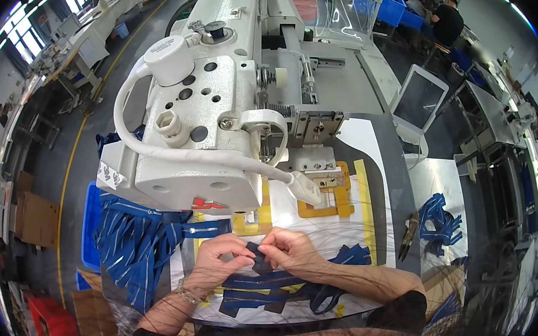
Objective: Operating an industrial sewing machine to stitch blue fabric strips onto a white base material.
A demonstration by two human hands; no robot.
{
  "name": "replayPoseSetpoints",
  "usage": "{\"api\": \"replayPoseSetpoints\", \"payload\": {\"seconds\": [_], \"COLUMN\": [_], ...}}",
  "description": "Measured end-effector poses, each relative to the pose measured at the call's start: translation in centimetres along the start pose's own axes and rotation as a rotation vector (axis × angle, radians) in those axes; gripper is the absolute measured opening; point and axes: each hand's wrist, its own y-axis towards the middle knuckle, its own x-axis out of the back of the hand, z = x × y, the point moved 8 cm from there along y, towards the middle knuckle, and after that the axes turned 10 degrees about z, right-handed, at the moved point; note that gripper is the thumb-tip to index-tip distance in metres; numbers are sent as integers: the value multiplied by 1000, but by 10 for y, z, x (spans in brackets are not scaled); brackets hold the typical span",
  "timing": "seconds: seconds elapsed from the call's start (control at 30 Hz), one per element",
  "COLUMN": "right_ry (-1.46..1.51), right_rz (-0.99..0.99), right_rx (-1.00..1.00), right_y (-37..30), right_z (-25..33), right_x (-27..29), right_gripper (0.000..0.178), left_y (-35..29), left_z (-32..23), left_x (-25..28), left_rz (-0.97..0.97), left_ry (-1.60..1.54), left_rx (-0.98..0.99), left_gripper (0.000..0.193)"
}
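A small dark piece of cloth (pixel 261 263) is pinched between my two hands in front of the sewing machine. My left hand (pixel 218 259) has its thumb and fingertips closed on its left edge, and my right hand (pixel 289 250) grips the upper right side. Just beneath my hands, several blue zipper strips (pixel 257 281) with dark end pieces lie on the white work surface. Part of them is hidden by my right forearm. Beyond my left hand, a single zipper (pixel 206 229) points toward the machine from a large heap of blue zippers (pixel 131 245).
The white sewing machine head (pixel 201 132) rises directly ahead, with a yellow clamp frame (pixel 344 198) under it. At right are snips (pixel 409 235), a bundle of blue zippers (pixel 438 222) and a tablet-like screen (pixel 421 98). A blue bin (pixel 90 225) stands left. Another person (pixel 448 22) sits far off.
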Motion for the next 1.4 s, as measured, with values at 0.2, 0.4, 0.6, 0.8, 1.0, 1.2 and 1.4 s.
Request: {"api": "replayPoseSetpoints", "payload": {"seconds": [0.2, 0.4, 0.6, 0.8, 1.0, 1.2, 1.4], "right_ry": [50, -65, -12, 175, 178, 187, 117], "right_rz": [16, 28, 15, 11, 9, 22, 52], "right_rx": [-1, 57, 42, -38, -47, -22, -47], "right_y": [1, 4, 1, 0, -1, -1, 1], "right_z": [0, 2, 2, -2, -2, -3, -3], "right_x": [1, 3, 6, 4, 3, 2, 4], "right_gripper": [20, 30, 26, 19, 16, 11, 8], "left_y": [-6, -6, -6, -4, -4, -6, -1], "left_z": [2, -2, -6, -10, -13, -17, 20], "left_x": [4, 6, 3, 1, 1, -2, -3], "left_rz": [-165, -246, -227, -269, -262, -226, 56], "left_ry": [20, 64, 60, 111, 160, 257, 106], "left_rx": [68, 40, 59, 70, 31, -76, 324], "left_gripper": [10, 12, 13, 18, 19, 18, 8]}}
